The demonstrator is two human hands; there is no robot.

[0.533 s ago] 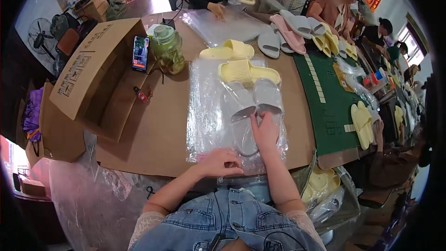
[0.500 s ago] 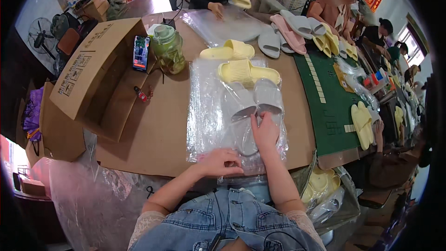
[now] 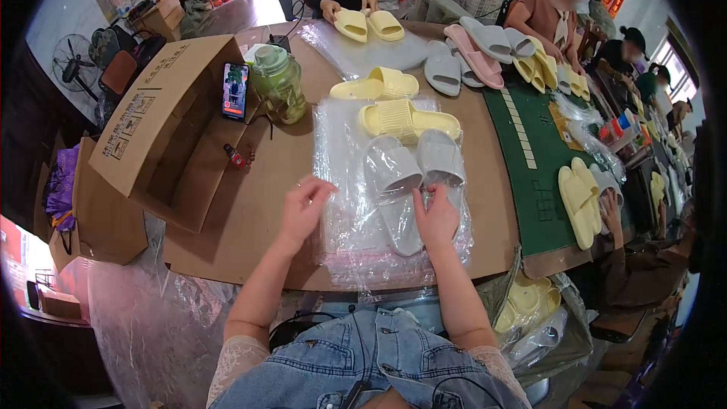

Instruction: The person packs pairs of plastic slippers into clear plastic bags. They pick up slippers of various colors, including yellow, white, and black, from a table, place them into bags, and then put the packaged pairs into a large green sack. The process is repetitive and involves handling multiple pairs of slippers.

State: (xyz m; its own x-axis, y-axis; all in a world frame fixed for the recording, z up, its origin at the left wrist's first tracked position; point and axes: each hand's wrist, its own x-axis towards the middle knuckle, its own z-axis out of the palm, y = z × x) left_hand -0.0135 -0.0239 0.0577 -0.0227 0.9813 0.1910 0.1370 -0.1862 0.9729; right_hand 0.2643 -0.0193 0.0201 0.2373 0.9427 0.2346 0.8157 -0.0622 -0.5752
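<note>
A pair of grey slippers [image 3: 415, 173] lies on a stack of clear plastic bags [image 3: 356, 204] on the brown table. My right hand [image 3: 437, 214] presses on the heel end of the slippers, fingers gripping their edge. My left hand [image 3: 304, 204] hovers over the left side of the bag stack, fingers pinching the edge of a clear bag. A pair of yellow slippers [image 3: 405, 119] sits just beyond the grey pair.
An open cardboard box [image 3: 163, 125] stands at the left with a phone [image 3: 235, 90] leaning on it, beside a green jar [image 3: 279, 85]. More slippers [image 3: 485, 51] lie across the far table. Other people work at the far side and right; a green mat [image 3: 530, 159] lies to the right.
My left hand has lifted from the near edge of the bags and moved up and left. My right hand stays on the grey slippers.
</note>
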